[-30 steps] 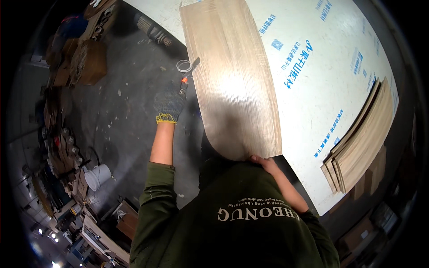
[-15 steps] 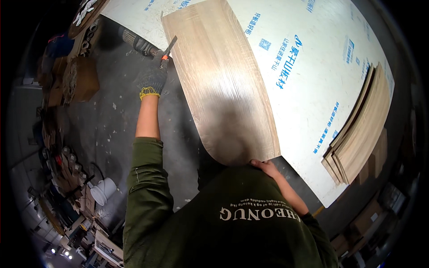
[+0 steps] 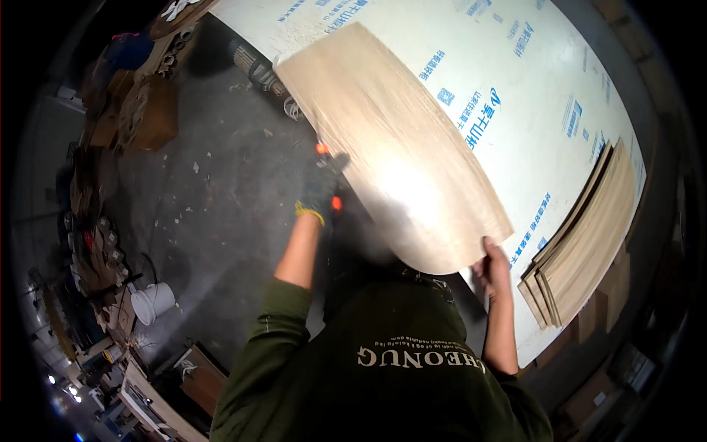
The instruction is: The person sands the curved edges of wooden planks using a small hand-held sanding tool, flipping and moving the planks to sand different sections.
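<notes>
A wood-grain board with a rounded near end lies slantwise on a white sheet, its near part overhanging the edge. My left hand, in a dark knitted glove with a yellow cuff, is closed around a file with orange parts on its handle. The file is beside the board's left long edge; motion blur and the glove hide most of it. My bare right hand grips the board's near right corner, thumb on top and fingers beneath.
Several curved wood-grain strips lie stacked on the white printed sheet at the right. A ribbed hose hangs by the sheet's left edge. On the floor at left are a cardboard box and a white bucket.
My left hand has drawn back toward me along the board's left edge with the file. The board has turned, its near end swinging right, and my right hand has moved onto its corner.
</notes>
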Motion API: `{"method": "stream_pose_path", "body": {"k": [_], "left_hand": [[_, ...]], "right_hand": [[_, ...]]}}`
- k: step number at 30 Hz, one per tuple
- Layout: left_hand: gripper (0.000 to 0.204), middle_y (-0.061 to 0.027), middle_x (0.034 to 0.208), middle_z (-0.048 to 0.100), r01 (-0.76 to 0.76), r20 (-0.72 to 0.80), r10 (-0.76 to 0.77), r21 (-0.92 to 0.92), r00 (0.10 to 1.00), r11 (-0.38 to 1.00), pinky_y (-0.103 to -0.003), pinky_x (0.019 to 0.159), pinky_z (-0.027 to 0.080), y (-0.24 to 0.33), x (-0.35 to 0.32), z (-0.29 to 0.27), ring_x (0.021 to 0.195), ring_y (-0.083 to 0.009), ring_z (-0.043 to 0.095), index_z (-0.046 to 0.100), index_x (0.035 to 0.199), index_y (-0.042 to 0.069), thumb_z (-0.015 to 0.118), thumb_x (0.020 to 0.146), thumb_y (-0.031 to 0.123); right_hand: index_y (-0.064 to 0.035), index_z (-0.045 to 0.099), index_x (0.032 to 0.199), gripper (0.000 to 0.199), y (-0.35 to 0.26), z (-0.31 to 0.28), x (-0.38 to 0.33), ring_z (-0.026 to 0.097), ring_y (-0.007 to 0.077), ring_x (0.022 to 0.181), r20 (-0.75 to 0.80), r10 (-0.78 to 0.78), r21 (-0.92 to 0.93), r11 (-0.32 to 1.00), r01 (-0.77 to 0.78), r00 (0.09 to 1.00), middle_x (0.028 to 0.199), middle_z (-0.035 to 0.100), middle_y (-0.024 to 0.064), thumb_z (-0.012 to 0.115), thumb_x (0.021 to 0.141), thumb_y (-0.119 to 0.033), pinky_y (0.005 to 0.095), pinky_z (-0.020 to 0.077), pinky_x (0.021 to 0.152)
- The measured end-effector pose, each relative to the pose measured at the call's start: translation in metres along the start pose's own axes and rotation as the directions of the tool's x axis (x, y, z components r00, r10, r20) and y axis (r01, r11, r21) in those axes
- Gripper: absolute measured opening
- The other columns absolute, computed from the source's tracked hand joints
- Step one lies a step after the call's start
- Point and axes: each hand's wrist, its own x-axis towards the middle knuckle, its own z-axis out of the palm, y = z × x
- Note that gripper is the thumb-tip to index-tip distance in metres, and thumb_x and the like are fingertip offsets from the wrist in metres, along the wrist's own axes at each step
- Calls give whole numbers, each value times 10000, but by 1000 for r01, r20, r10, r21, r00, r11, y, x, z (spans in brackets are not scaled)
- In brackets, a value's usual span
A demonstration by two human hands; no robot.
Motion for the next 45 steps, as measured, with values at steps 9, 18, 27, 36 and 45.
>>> {"method": "stream_pose_path", "body": {"k": [9, 18, 27, 36, 45], "left_hand": [[167, -105, 736, 636, -589, 70, 596, 277, 800, 759, -367, 627, 504, -22, -101, 58, 674, -237, 630, 645, 877, 13, 637, 853, 177], [177, 0, 607, 550, 111, -216, -147, -168, 965, 979, -296, 511, 398, 46, -29, -55, 544, -106, 514, 582, 689, 42, 607, 824, 153], [131, -111, 621, 587, -59, -273, 56, -5, 961, 998, -358, 588, 462, 17, 53, -54, 578, -203, 576, 597, 784, -12, 606, 768, 117], [318, -150, 853, 648, -27, 44, 22, 120, 999, 992, -367, 664, 501, 10, 38, -119, 727, -244, 636, 582, 1146, 34, 641, 853, 141], [520, -154, 943, 680, 70, 210, -219, 550, 953, 832, -440, 625, 529, 77, 29, -153, 686, -350, 662, 469, 1352, 140, 634, 868, 233]], "right_hand": [[18, 335, 1443, 745, -56, -53, 48, 186, 397, 1429, -155, -926, -909, 270, 318, 343, 1521, 215, 283, 677, 865, -304, 458, 209, 1152], [9, 479, 1342, 680, -113, 134, 154, 386, 409, 1325, 371, -809, -751, 28, 659, 457, 1405, 430, 273, 712, 789, -309, 460, 282, 1124], [-26, 591, 1198, 425, -130, 277, 178, 524, 358, 1054, 327, -900, -821, -121, 558, 287, 1119, 584, 186, 610, 806, -191, 453, 405, 949], [-23, 585, 1201, 416, -135, 271, 180, 534, 344, 1019, 382, -863, -811, -142, 567, 331, 1092, 585, 178, 594, 806, -154, 436, 402, 928], [41, 550, 1213, 401, -137, 274, 176, 502, 330, 1028, 397, -807, -828, -108, 550, 438, 1130, 570, 195, 541, 889, -196, 414, 393, 925]]}}
